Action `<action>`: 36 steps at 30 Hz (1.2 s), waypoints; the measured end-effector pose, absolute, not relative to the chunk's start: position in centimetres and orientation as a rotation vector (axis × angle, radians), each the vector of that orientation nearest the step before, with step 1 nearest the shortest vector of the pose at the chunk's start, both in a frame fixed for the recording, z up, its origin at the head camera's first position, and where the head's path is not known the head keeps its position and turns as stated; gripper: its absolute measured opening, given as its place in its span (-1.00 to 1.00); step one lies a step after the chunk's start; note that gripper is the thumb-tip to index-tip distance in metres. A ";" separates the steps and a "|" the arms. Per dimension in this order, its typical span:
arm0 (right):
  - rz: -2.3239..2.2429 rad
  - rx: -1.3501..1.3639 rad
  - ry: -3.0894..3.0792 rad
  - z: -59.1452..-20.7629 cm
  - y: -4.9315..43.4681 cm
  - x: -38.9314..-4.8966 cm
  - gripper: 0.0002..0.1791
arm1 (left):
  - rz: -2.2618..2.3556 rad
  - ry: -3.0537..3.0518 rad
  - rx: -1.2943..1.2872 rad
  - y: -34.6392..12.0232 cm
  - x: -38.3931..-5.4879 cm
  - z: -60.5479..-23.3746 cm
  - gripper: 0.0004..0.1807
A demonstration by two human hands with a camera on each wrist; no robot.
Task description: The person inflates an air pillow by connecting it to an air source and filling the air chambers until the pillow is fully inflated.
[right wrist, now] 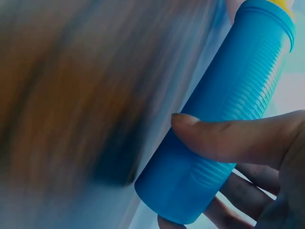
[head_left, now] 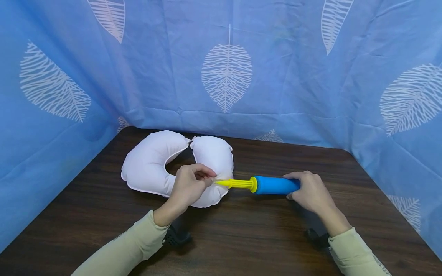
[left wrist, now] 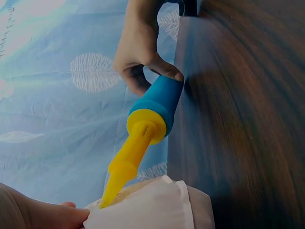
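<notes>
A white inflatable neck pillow [head_left: 145, 168] lies plump on the table, its two ends close together at the far side. My left hand [head_left: 191, 182] pinches the pillow's surface at its right lobe with thumb and fingers, right where the yellow nozzle tip [head_left: 223, 183] of a hand pump meets it. In the left wrist view the nozzle [left wrist: 128, 160] points down into the white material beside my thumb. My right hand [head_left: 310, 191] grips the far end of the pump's blue barrel [head_left: 276, 185]. The right wrist view shows the thumb across the ribbed barrel [right wrist: 219, 105] and fingers behind.
The dark wood-grain table [head_left: 241, 237] has rounded far corners. Blue curtains [head_left: 276, 76] with white leaf prints enclose it at the back and both sides. A dark wrist device [head_left: 177, 235] sits under the left forearm.
</notes>
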State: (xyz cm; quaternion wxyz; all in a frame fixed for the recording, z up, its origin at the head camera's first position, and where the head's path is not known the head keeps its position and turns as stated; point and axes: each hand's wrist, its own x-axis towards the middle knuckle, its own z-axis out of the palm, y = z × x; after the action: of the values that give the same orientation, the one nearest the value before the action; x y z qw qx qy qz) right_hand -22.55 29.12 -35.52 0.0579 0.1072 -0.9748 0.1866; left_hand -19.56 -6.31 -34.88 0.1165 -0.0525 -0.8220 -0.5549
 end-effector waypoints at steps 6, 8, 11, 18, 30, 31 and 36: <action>0.491 0.191 -2.959 -35.4 33.9 -23.1 -0.42 | -1.634 -2.401 -0.146 -6.1 -19.6 -34.7 -0.86; 0.490 0.149 -2.953 -35.5 35.2 -23.3 -0.44 | -1.632 -2.397 -0.144 -6.1 -19.6 -34.7 -0.86; 0.480 0.152 -2.941 -35.6 35.5 -23.4 -0.45 | -1.639 -2.399 -0.162 -5.9 -19.6 -34.9 -0.86; 0.497 0.364 -2.938 -35.1 30.1 -23.4 -0.44 | -1.639 -2.382 -0.217 -5.4 -19.5 -35.3 -0.84; 0.495 0.566 -2.928 -35.7 25.6 -22.9 -0.26 | -1.531 -2.425 -0.239 -6.0 -19.6 -35.2 -0.87; 0.499 0.590 -2.927 -35.8 25.1 -22.9 -0.28 | -1.525 -2.431 -0.239 -6.1 -19.6 -35.3 -0.87; 0.511 0.715 -2.911 -35.9 23.2 -23.2 -0.30 | -1.509 -2.441 -0.258 -6.1 -19.7 -35.7 -0.87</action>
State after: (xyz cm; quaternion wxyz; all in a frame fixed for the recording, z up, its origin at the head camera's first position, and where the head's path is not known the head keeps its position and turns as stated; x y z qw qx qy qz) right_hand -23.24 23.21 -35.91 0.0502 0.2348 -0.9561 0.1679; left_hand -19.72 -6.05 -35.73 0.1299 -0.0886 -0.8400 -0.5193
